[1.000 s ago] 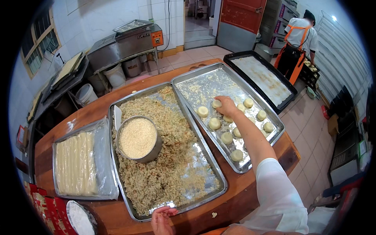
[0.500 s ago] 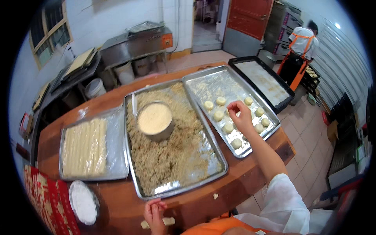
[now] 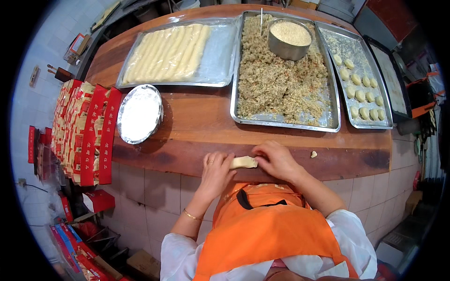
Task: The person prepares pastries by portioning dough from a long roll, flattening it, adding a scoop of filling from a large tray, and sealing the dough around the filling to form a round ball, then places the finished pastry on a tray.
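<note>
A short, pale strip of dough [image 3: 243, 162] lies near the table's front edge between my hands. My left hand [image 3: 218, 169] has its fingers closed on the strip's left end. My right hand [image 3: 277, 162] pinches the other end, fingers bent. A small dough scrap [image 3: 313, 154] sits to the right of that hand. Beyond my hands is a metal tray [image 3: 286, 124] of crumbly brown filling [image 3: 281, 84], where a steel pot [image 3: 288, 50] of pale grains stands. Several small dough rounds [image 3: 360, 95] rest in rows on the tray [image 3: 370, 125] at the right.
At the far left, long dough logs [image 3: 168, 54] lie under plastic on a tray [image 3: 220, 51]. A bowl of white powder [image 3: 139, 114] stands nearer me. Red printed packaging [image 3: 84, 133] is stacked at the table's left edge. A dark baking tray [image 3: 389, 75] sits at the far right.
My view has swung down and toward the table's front edge. My right hand has come back from above the dough rounds to the dough strip, which both hands now hold.
</note>
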The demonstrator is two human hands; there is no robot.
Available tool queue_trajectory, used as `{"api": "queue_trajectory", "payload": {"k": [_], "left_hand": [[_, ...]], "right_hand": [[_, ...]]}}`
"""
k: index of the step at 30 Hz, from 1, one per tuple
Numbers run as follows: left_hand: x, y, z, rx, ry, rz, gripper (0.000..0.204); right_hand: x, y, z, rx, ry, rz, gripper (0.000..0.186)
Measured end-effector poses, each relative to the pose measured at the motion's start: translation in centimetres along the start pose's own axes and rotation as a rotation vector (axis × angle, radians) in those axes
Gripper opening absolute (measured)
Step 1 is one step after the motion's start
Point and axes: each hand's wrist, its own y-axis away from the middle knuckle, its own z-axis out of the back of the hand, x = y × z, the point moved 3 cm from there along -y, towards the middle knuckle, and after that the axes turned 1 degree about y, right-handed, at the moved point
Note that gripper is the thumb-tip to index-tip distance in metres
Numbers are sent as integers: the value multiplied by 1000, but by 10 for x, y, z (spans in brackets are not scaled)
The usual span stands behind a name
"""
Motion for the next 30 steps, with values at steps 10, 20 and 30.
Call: {"api": "queue_trajectory", "payload": {"k": [10, 20, 30], "left_hand": [[0, -20, -8, -52, 194, -203, 25], [-38, -37, -28, -60, -193, -357, 7], [-18, -58, -7, 115, -344, -185, 16]], "right_hand": [[24, -17, -28, 335, -21, -148, 32], [11, 0, -9, 519, 280, -139, 32], [-23, 47, 9, 249, -1012, -512, 20]]}}
